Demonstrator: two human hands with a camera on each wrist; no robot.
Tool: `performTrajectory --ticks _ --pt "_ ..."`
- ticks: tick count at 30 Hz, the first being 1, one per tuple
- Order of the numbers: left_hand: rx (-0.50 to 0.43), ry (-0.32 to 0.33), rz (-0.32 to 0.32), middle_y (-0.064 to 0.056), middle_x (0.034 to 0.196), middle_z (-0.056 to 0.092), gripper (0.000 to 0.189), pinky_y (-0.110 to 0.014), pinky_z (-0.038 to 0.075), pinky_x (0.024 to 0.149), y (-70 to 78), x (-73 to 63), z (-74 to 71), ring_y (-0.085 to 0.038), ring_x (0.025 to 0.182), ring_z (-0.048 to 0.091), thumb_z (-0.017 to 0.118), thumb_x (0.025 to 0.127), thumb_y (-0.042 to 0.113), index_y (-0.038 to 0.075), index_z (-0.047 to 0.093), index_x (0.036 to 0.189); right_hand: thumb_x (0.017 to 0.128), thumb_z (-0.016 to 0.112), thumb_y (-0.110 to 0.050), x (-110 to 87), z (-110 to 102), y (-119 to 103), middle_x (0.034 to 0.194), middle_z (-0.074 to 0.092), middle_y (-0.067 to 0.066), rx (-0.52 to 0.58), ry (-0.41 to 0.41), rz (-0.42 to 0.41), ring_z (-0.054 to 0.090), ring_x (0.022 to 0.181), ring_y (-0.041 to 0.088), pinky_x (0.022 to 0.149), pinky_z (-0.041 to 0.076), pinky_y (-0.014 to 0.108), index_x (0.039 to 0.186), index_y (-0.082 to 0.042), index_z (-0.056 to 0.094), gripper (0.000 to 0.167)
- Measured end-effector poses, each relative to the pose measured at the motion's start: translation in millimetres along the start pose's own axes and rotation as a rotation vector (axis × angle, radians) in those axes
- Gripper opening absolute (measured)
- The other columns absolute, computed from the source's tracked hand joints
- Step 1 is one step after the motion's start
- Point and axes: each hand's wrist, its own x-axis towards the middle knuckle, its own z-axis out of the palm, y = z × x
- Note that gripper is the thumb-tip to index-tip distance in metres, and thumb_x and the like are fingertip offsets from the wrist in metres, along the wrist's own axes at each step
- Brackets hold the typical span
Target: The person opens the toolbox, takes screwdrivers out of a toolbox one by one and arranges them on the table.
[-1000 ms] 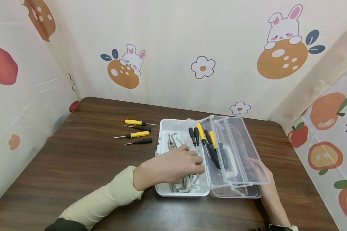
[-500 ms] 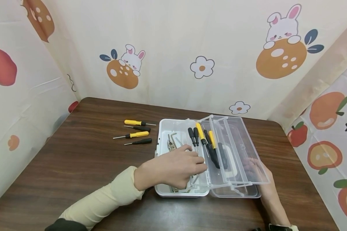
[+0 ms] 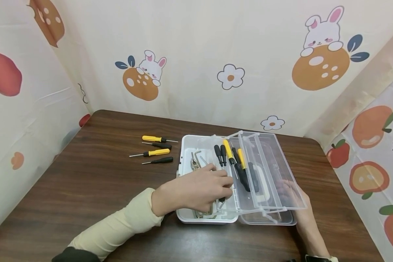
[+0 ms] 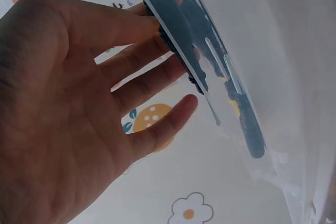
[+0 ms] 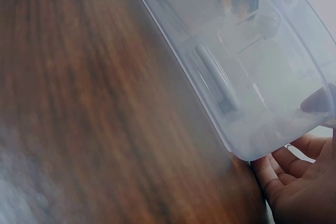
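My left hand point(image 3: 196, 189) reaches over the left half of an open white toolbox point(image 3: 185, 160). Its thumb and forefinger pinch a dark-handled screwdriver point(image 4: 170, 19), whose thin shaft points away. The other fingers stay extended in the left wrist view; in the head view, only the black end of the handle point(image 3: 222, 199) shows below the fingers. At the right, my right hand point(image 3: 302, 207) holds the corner of the clear lid point(image 5: 205, 103), its thumb inside the wall and fingers outside. Several yellow- and black-handled screwdrivers point(image 3: 241, 174) lie in the clear tray point(image 3: 281, 160).
Two yellow-handled screwdrivers point(image 3: 159, 152) and two black-handled ones point(image 3: 163, 160) lie on the brown table point(image 3: 101, 163) left of the box. Hex keys point(image 3: 204, 214) and small metal parts point(image 3: 194, 164) lie in the white base. A patterned curtain point(image 3: 190, 91) stands behind.
My left hand shifts slightly over the box, and more of the black handle end shows below its fingers. The right hand keeps its place on the lid.
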Motion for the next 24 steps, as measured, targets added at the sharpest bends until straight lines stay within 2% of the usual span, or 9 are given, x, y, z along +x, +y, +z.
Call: performTrajectory --ticks 7,13,17,21,24 --pt "0.013 -0.004 -0.009 0.01 0.122 0.064 0.049 -0.034 0.046 0.087 -0.3 -0.5 -0.5 -0.013 0.111 0.056 0.069 0.078 0.005 0.029 0.067 0.121 0.109 0.051 -0.01 0.1 -0.3 0.8 0.097 0.077 -0.012 -0.016 0.02 0.007 0.072 0.084 0.0 0.075 0.056 0.014 0.12 -0.002 0.069 0.023" --pt "0.066 0.039 0.003 0.009 0.117 0.062 0.049 -0.032 0.044 0.086 -1.8 -1.9 -0.9 -0.013 0.106 0.055 0.072 0.081 0.006 0.028 0.063 0.123 0.109 0.052 -0.01 0.1 0.0 0.5 0.096 0.077 -0.013 -0.019 0.025 0.02 0.071 0.084 -0.001 0.075 0.056 0.014 0.119 -0.004 0.07 0.022" --pt "0.076 0.054 -0.022 0.007 0.118 0.059 0.051 -0.032 0.047 0.087 -7.3 -1.7 -3.5 -0.014 0.105 0.054 0.066 0.082 0.0 0.024 0.058 0.126 0.108 0.052 -0.011 0.2 -0.3 0.2 0.095 0.076 -0.013 -0.036 0.031 0.026 0.071 0.083 0.0 0.074 0.056 0.014 0.119 -0.004 0.07 0.022" --pt "0.037 0.063 -0.045 0.005 0.113 0.057 0.051 -0.031 0.05 0.082 -13.9 -1.0 -6.2 -0.014 0.103 0.055 0.06 0.083 -0.004 0.02 0.056 0.128 0.108 0.053 -0.011 0.3 -0.4 -0.8 0.094 0.076 -0.014 -0.045 0.038 0.037 0.071 0.082 0.0 0.074 0.056 0.014 0.117 -0.005 0.07 0.021" --pt "-0.039 0.067 -0.051 0.005 0.108 0.057 0.052 -0.03 0.049 0.08 -18.8 -0.8 -6.2 -0.013 0.101 0.054 0.062 0.081 -0.005 0.019 0.057 0.127 0.108 0.052 -0.011 0.1 0.0 -1.4 0.094 0.077 -0.013 -0.032 0.035 0.038 0.071 0.082 0.0 0.074 0.056 0.014 0.117 -0.006 0.07 0.021"
